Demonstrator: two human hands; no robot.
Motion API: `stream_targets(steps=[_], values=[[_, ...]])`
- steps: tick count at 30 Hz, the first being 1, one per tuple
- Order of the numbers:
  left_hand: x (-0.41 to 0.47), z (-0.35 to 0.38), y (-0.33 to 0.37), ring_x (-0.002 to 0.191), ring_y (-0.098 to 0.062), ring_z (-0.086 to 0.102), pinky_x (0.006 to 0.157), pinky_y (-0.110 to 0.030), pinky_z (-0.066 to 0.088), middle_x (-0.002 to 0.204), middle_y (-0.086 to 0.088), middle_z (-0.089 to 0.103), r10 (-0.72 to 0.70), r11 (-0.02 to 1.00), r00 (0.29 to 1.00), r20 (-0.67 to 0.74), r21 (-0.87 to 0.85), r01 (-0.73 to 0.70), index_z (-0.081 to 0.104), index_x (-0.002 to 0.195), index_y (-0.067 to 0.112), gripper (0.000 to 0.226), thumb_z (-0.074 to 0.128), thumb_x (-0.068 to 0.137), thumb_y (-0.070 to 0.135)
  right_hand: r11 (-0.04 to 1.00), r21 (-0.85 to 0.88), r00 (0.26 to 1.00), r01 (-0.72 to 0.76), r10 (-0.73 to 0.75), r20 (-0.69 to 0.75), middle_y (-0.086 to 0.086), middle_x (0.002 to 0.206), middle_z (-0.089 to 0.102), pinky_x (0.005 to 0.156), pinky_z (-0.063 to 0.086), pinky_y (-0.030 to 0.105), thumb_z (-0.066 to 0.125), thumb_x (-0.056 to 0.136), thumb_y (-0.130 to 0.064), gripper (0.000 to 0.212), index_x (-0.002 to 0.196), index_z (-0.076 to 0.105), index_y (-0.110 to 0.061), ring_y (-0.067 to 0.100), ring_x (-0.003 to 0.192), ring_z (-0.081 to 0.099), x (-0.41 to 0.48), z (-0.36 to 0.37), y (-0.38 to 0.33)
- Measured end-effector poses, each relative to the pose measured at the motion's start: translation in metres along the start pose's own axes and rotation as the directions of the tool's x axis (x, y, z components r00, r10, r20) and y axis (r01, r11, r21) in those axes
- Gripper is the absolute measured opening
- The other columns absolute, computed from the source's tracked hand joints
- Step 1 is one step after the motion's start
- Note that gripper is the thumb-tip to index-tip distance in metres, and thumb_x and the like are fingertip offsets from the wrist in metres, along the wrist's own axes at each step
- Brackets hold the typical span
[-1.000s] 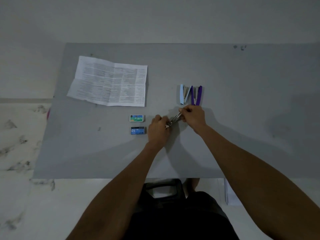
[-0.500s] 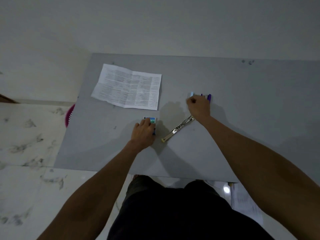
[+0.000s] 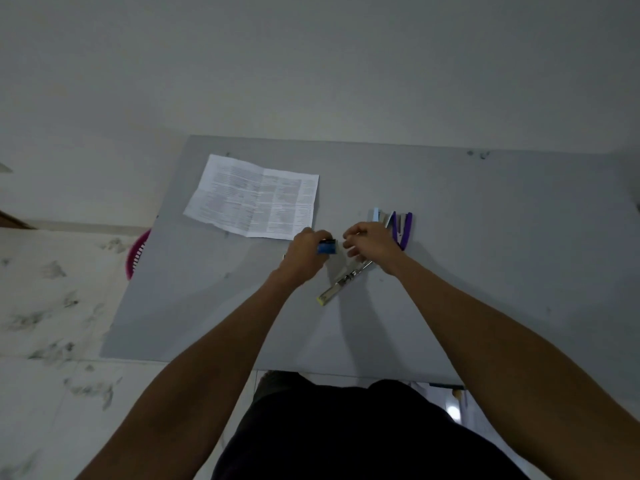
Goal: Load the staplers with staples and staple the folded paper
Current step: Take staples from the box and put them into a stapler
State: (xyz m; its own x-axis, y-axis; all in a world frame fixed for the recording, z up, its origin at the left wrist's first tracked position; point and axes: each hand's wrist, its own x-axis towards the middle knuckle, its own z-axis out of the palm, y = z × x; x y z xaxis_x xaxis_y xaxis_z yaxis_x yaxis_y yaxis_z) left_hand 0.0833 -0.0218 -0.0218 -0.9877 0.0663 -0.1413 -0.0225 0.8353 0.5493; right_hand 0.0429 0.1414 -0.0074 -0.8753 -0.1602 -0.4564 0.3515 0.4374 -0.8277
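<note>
Head view: left hand [image 3: 304, 252] holds a blue staple box [image 3: 327, 247]; right hand [image 3: 372, 242], fingers curled and seemingly empty, reaches toward it. Below them an opened metal stapler [image 3: 343, 281] lies diagonally, lower left to upper right.

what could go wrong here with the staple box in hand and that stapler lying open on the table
1. The left hand holds the small blue staple box in the air, not over the table's bare surface; if the right hand pulls it open sharply, staple strips may spill and break apart.
2. The opened metal stapler lies right under the right wrist, so a careless move could knock it.
3. The scene is dim, so seating a strip in the channel may go wrong.
</note>
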Motion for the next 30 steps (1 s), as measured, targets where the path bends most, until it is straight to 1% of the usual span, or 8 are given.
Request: stream_targets(steps=[4,8,11,13,15,18,24,30], values=[[0.017,-0.006,0.017,0.095,-0.027,0.056,0.075,-0.026,0.037,0.106,-0.016,0.058,0.031,0.998,0.998,-0.046,-0.059,-0.033,0.066,0.117,0.016,0.039,0.072,0.079,0.012,0.977,0.211,0.999,-0.035,0.031,0.02,0.016,0.097,0.071,0.072,0.059,0.033,0.062,0.087,-0.006,0.015,0.102,0.066,-0.007,0.027,0.079,0.072,-0.004,-0.01,-0.006],[0.027,-0.006,0.031,0.096,-0.024,0.054,0.081,-0.033,0.046,0.097,-0.013,0.068,0.108,0.989,0.993,-0.056,-0.099,-0.113,0.069,0.112,0.017,0.034,0.068,0.078,0.014,0.95,0.314,1.0,-0.004,0.011,-0.019,0.02,0.096,0.07,0.072,0.06,0.033,0.067,0.083,-0.001,0.018,0.101,0.064,-0.003,0.028,0.075,0.07,-0.004,-0.024,-0.007],[0.03,-0.009,0.041,0.099,-0.018,0.059,0.083,-0.021,0.043,0.106,-0.01,0.069,0.023,0.957,0.993,-0.114,-0.283,-0.055,0.069,0.115,0.014,0.033,0.067,0.082,0.018,0.921,0.388,0.999,0.02,-0.003,-0.046,0.02,0.09,0.067,0.072,0.06,0.031,0.065,0.084,0.004,0.016,0.099,0.063,-0.001,0.026,0.069,0.067,-0.006,-0.034,-0.007],[0.032,-0.01,0.046,0.096,-0.015,0.062,0.081,-0.02,0.044,0.107,-0.006,0.066,-0.111,0.896,0.987,-0.12,-0.441,0.047,0.065,0.119,0.017,0.036,0.067,0.084,0.024,0.91,0.415,0.998,0.027,-0.001,-0.064,0.02,0.09,0.067,0.07,0.06,0.03,0.064,0.083,0.005,0.015,0.096,0.063,-0.003,0.026,0.067,0.068,-0.006,-0.038,-0.008],[0.035,-0.009,0.05,0.088,-0.018,0.067,0.081,-0.029,0.054,0.1,-0.009,0.068,-0.242,0.779,0.969,-0.055,-0.606,0.16,0.058,0.12,0.015,0.041,0.07,0.083,0.025,0.906,0.422,0.997,0.026,0.008,-0.078,0.019,0.089,0.068,0.067,0.058,0.03,0.065,0.083,0.005,0.015,0.096,0.064,-0.003,0.026,0.068,0.069,-0.005,-0.042,-0.01],[0.038,-0.01,0.055,0.073,-0.022,0.069,0.081,-0.039,0.059,0.098,-0.018,0.067,-0.391,0.56,0.918,0.066,-0.775,0.294,0.05,0.109,0.008,0.04,0.076,0.079,0.017,0.91,0.414,0.997,0.015,0.017,-0.074,0.014,0.085,0.07,0.083,0.056,0.043,0.067,0.083,0.002,0.013,0.092,0.066,-0.007,0.03,0.072,0.069,-0.003,-0.042,-0.012],[0.04,-0.013,0.056,0.064,-0.023,0.067,0.071,-0.031,0.06,0.094,-0.025,0.066,-0.41,0.402,0.907,0.096,-0.873,0.275,0.048,0.081,0.01,0.028,0.075,0.078,0.005,0.902,0.432,0.998,0.006,0.025,-0.065,0.018,0.09,0.069,0.096,0.05,0.053,0.065,0.083,0.003,0.013,0.092,0.067,-0.007,0.034,0.076,0.069,-0.003,-0.043,-0.015],[0.037,-0.014,0.053,0.069,-0.025,0.068,0.071,-0.029,0.06,0.093,-0.024,0.066,-0.412,0.329,0.902,0.132,-0.901,0.282,0.053,0.075,0.006,0.021,0.074,0.079,0.002,0.905,0.426,0.997,0.003,0.032,-0.074,0.018,0.093,0.07,0.096,0.048,0.056,0.061,0.084,0.005,0.015,0.089,0.065,-0.009,0.039,0.084,0.071,-0.004,-0.042,-0.015]])
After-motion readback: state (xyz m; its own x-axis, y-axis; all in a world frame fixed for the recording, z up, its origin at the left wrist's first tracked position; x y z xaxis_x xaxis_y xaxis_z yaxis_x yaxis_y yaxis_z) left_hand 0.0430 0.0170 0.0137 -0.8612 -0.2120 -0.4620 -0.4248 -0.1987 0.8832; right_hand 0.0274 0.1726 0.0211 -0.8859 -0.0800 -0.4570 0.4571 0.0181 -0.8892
